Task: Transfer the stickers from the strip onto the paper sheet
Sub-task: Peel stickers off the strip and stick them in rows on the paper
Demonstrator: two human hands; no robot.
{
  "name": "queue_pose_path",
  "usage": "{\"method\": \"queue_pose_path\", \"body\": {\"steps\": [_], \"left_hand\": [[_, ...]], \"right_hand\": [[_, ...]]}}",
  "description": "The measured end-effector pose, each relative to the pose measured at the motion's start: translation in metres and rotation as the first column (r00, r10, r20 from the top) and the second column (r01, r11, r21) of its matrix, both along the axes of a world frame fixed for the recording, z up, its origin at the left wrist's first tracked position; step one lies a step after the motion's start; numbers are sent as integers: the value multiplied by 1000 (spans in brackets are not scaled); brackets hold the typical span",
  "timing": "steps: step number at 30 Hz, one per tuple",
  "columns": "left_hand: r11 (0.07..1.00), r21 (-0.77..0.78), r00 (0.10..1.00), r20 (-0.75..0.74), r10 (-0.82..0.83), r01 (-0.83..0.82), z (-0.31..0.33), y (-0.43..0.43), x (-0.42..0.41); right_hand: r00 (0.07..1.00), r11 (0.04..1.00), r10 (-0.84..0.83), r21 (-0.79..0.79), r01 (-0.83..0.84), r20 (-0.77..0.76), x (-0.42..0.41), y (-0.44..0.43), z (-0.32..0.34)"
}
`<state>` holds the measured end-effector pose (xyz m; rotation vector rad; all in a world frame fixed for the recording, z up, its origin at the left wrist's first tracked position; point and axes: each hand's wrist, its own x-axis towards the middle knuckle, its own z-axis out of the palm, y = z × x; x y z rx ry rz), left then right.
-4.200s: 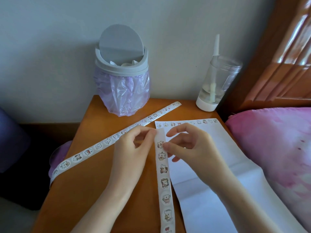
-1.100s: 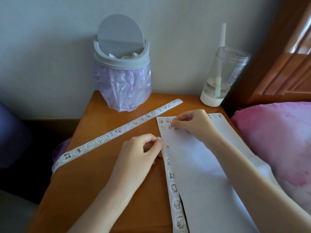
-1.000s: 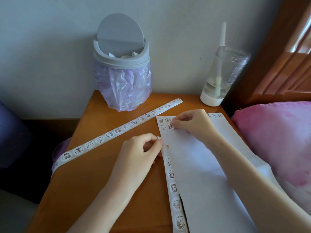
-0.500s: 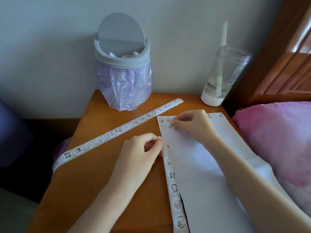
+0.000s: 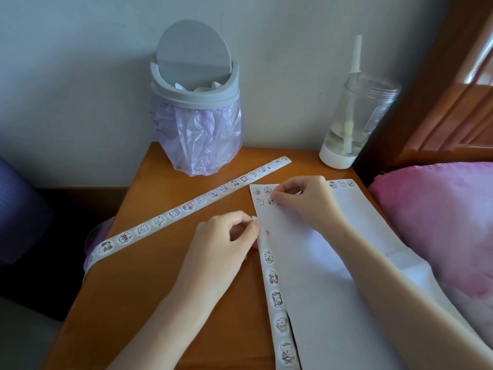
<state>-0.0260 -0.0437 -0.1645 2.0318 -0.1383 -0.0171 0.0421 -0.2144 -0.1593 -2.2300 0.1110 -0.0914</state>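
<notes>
A white paper sheet (image 5: 320, 263) lies on the wooden table (image 5: 149, 289), with small animal stickers along its top edge. My right hand (image 5: 301, 196) presses a sticker (image 5: 270, 201) onto the sheet's top left corner with curled fingertips. My left hand (image 5: 226, 241) pinches the top end of a sticker strip (image 5: 276, 297) that runs down along the sheet's left edge. A second, longer sticker strip (image 5: 186, 206) lies diagonally across the table, and its lower end hangs over the left edge.
A grey swing-lid bin (image 5: 196, 100) with a purple bag stands at the back of the table. A clear bottle (image 5: 352, 121) with a straw stands at the back right. A pink pillow (image 5: 440, 222) borders the sheet on the right, below a wooden headboard (image 5: 453, 102).
About four seconds ago both hands were at the strip's top end. My right hand has since moved up to the sheet's top left corner and stays there; my left hand still holds the strip.
</notes>
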Motion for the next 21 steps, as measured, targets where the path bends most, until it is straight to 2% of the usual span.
{"method": "queue_pose_path", "body": {"steps": [3,11,16,21], "left_hand": [[1000,13,1000,9,1,-1,1,0,0],[1000,26,1000,13,-3,3,1,0,0],[1000,25,1000,11,-3,2,0,0,0],[999,35,1000,14,3,-3,0,0,0]], "right_hand": [[1000,998,-2,-64,3,22,1,0,-5],[999,998,-21,-62,23,34,5,-3,-8],[999,982,-32,-185,37,32,1,1,-8],[997,983,-48,-176,57,53,-5,2,-8]]}}
